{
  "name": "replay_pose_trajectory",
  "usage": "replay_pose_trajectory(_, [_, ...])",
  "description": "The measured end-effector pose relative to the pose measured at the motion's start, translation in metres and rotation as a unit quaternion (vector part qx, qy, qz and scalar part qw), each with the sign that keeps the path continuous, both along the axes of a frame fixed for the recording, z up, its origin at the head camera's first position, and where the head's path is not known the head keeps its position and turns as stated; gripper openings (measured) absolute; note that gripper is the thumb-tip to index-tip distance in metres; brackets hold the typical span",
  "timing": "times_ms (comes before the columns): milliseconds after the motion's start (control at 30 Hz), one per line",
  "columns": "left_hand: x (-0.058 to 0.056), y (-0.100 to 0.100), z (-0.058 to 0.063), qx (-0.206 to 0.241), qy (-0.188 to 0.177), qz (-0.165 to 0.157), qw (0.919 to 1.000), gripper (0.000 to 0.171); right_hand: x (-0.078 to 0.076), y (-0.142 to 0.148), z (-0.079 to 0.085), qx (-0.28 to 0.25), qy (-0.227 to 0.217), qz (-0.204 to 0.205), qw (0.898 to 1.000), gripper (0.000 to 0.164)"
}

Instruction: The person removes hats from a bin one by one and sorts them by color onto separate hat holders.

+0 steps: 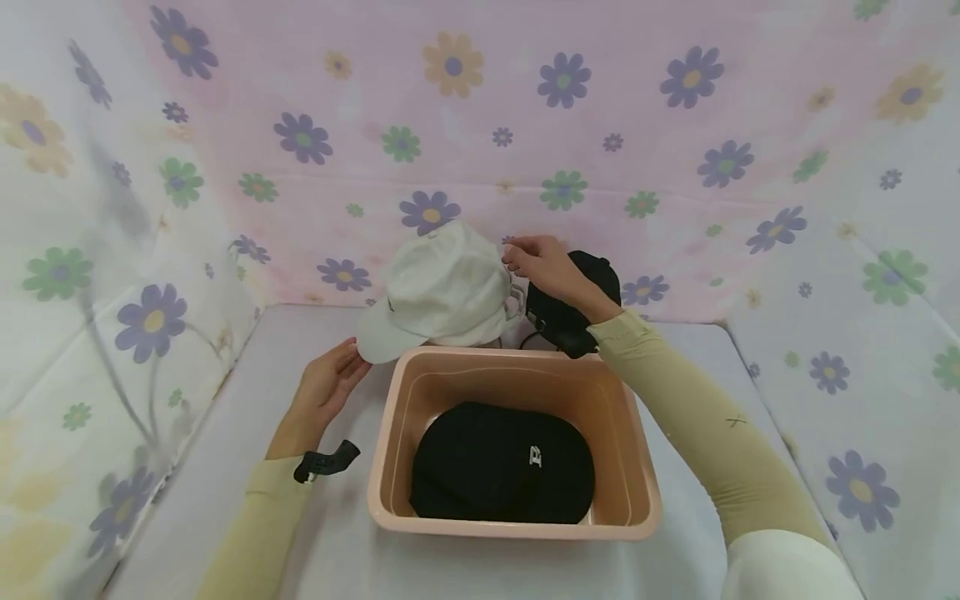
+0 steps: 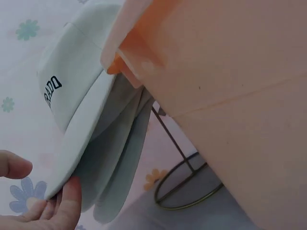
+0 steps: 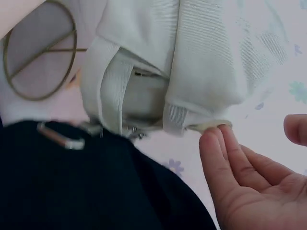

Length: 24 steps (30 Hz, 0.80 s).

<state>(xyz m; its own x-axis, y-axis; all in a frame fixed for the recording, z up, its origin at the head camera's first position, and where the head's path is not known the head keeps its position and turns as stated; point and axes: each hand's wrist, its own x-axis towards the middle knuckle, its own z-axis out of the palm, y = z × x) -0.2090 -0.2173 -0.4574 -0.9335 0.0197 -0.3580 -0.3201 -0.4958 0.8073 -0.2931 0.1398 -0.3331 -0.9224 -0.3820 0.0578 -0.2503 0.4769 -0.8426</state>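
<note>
A stack of white baseball caps [image 1: 450, 283] sits behind the tub, its brims pointing left. Dark lettering marks the front of the top cap [image 2: 72, 81], and more brims [image 2: 115, 172] hang beneath it. My left hand [image 1: 327, 383] touches the top brim's edge with its fingertips, the thumb held apart. At the back of the stack, my right hand [image 3: 259, 182] has extended fingers against the lower edge by the strap opening, thumb away. A black cap [image 1: 592, 287] stands to the right, partly behind my right forearm. Another black cap [image 1: 495, 462] with a silvery emblem lies in the tub.
The peach plastic tub [image 1: 381, 442] stands on the pale table [image 1: 330, 550], in front of the caps. Wire stands with an oval base [image 2: 165, 203] show beneath the stack. Flower-printed cloth [image 1: 480, 167] rises behind and on both sides.
</note>
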Motion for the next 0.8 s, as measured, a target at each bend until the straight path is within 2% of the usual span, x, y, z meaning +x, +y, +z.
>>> replay_pose_trajectory(100, [-0.003, 0.003, -0.002, 0.006, 0.007, -0.010, 0.9999, 0.058, -0.006, -0.004, -0.004, -0.034, -0.063, -0.010, 0.997, 0.049])
replay_pose_trajectory(267, [-0.010, 0.008, -0.006, 0.018, 0.015, -0.001, 0.9997, 0.058, -0.014, -0.006, -0.006, -0.080, -0.141, -0.020, 0.987, 0.048])
replay_pose_trajectory(367, [-0.015, 0.012, -0.009, 0.015, 0.018, 0.005, 0.9997, 0.060, -0.016, -0.006, -0.005, -0.096, -0.161, -0.014, 0.982, 0.046])
replay_pose_trajectory(500, [-0.024, 0.014, -0.009, -0.015, 0.022, 0.021, 0.9994, 0.064, -0.016, -0.007, -0.004, -0.106, -0.182, -0.008, 0.978, 0.037])
replay_pose_trajectory(600, [-0.030, 0.013, -0.005, -0.027, 0.026, 0.027, 0.9989, 0.064, -0.018, -0.009, -0.003, -0.111, -0.204, -0.010, 0.973, 0.041])
replay_pose_trajectory(700, [-0.035, 0.010, 0.002, -0.019, 0.037, 0.027, 0.9988, 0.064, -0.020, -0.010, -0.003, -0.112, -0.220, -0.018, 0.969, 0.048])
replay_pose_trajectory(800, [-0.038, 0.006, 0.009, -0.016, 0.061, 0.019, 0.9978, 0.064, -0.021, -0.014, -0.001, -0.135, -0.226, -0.029, 0.964, 0.044])
